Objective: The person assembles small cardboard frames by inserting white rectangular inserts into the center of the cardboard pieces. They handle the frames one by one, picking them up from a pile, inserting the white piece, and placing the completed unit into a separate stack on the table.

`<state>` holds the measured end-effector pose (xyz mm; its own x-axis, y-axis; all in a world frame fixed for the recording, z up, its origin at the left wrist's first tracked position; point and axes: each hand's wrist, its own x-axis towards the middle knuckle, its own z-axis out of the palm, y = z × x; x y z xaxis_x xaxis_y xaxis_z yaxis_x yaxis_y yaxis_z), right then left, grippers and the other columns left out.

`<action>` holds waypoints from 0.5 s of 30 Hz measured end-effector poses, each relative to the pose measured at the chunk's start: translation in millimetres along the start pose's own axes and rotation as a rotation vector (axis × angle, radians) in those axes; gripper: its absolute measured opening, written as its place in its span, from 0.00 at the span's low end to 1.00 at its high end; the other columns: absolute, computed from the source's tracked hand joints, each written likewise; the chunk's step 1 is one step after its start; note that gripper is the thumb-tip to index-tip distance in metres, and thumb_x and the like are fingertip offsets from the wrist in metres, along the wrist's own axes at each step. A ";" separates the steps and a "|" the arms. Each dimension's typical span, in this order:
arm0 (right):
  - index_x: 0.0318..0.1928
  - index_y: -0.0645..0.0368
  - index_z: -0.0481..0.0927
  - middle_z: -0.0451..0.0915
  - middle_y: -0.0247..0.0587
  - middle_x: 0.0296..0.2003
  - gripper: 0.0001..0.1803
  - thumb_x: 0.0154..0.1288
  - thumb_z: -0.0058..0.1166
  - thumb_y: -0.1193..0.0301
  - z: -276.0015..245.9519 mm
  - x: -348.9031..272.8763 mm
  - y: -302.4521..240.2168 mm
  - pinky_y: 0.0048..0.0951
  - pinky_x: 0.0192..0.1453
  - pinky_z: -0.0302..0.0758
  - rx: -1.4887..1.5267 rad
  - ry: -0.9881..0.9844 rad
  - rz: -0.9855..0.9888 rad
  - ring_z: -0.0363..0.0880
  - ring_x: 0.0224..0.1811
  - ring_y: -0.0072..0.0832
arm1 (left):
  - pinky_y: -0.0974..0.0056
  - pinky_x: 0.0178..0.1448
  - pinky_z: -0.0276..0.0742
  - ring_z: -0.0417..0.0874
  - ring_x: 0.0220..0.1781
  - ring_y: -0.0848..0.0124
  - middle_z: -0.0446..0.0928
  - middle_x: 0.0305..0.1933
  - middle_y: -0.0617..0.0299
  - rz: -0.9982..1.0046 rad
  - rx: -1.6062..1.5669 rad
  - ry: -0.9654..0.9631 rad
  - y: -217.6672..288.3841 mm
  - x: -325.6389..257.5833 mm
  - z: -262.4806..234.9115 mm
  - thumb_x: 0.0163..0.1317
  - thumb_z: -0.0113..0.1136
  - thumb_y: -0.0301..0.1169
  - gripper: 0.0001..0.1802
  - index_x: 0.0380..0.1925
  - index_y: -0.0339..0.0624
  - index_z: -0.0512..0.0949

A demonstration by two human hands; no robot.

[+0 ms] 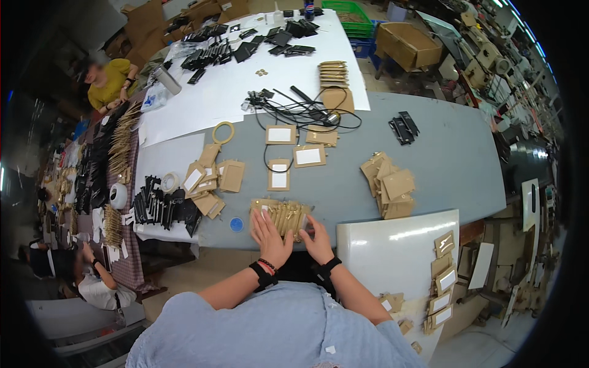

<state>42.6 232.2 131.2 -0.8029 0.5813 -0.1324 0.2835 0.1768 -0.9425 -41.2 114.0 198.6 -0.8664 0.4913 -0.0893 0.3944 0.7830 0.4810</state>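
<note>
A tightly packed row of tan card holders [285, 216] stands on edge at the near edge of the grey table. My left hand [271, 239] lies over the row's left end, its fingers long and close together. At the opposite end, my right hand [318, 241] presses in with curved fingers and thumb. The row is held between both hands, and they partly cover it. Just beyond lie single tan holders with white windows, one of them [279, 176] nearest the row. A small blue disc [236, 224] lies left of my left hand.
Tan holders are piled at left [230, 176] and right [392, 184]. Black cables [307, 110] loop across the middle, near a tape roll [223, 132]. Black holders [161, 205] crowd the left. A white board [392, 245] juts out at right. Two people work at left.
</note>
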 end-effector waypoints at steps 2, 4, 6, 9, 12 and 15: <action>0.64 0.60 0.68 0.75 0.53 0.48 0.31 0.62 0.60 0.66 -3.2 0.2 0.1 0.34 0.45 0.77 0.042 -0.015 0.027 0.78 0.39 0.37 | 0.34 0.72 0.34 0.34 0.77 0.40 0.34 0.76 0.35 0.265 0.043 -0.060 16.1 -0.4 -13.1 0.60 0.56 0.42 0.48 0.71 0.32 0.43; 0.63 0.60 0.68 0.74 0.55 0.50 0.28 0.63 0.59 0.68 -5.2 1.1 -2.1 0.34 0.45 0.77 0.098 -0.035 0.025 0.78 0.40 0.39 | 0.35 0.73 0.34 0.36 0.77 0.39 0.37 0.76 0.35 0.459 0.123 -0.128 20.8 -2.8 -7.3 0.60 0.55 0.39 0.44 0.71 0.33 0.47; 0.62 0.61 0.68 0.72 0.59 0.54 0.27 0.66 0.56 0.66 -11.6 -0.6 1.9 0.35 0.49 0.76 0.102 -0.051 0.049 0.78 0.46 0.43 | 0.36 0.73 0.34 0.39 0.77 0.40 0.40 0.75 0.36 0.606 0.117 -0.137 30.9 -3.4 3.2 0.60 0.54 0.37 0.41 0.70 0.34 0.50; 0.60 0.62 0.70 0.76 0.59 0.49 0.26 0.65 0.56 0.65 -33.8 -11.5 5.7 0.35 0.50 0.76 -0.108 0.164 0.089 0.79 0.46 0.43 | 0.37 0.73 0.34 0.42 0.77 0.41 0.44 0.75 0.37 0.710 -0.001 -0.134 57.5 -8.1 6.9 0.61 0.53 0.34 0.38 0.70 0.35 0.53; 0.57 0.64 0.73 0.82 0.51 0.39 0.25 0.63 0.57 0.64 -98.7 -29.4 -19.1 0.33 0.44 0.77 0.004 0.296 0.352 0.82 0.39 0.39 | 0.41 0.74 0.40 0.45 0.76 0.40 0.47 0.74 0.38 0.758 -0.089 -0.177 90.6 -9.5 8.9 0.60 0.54 0.31 0.37 0.69 0.35 0.55; 0.51 0.62 0.77 0.82 0.46 0.33 0.20 0.62 0.59 0.64 -167.7 -58.1 0.5 0.32 0.37 0.77 0.024 0.644 0.376 0.80 0.28 0.32 | 0.44 0.74 0.45 0.49 0.74 0.40 0.50 0.73 0.36 0.810 -0.233 -0.446 104.4 -9.5 32.1 0.59 0.54 0.29 0.35 0.67 0.35 0.57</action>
<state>177.3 331.7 189.9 -0.1853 0.9508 -0.2482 0.4610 -0.1389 -0.8764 18.0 203.2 221.7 -0.1414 0.9889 0.0464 0.7107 0.0688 0.7001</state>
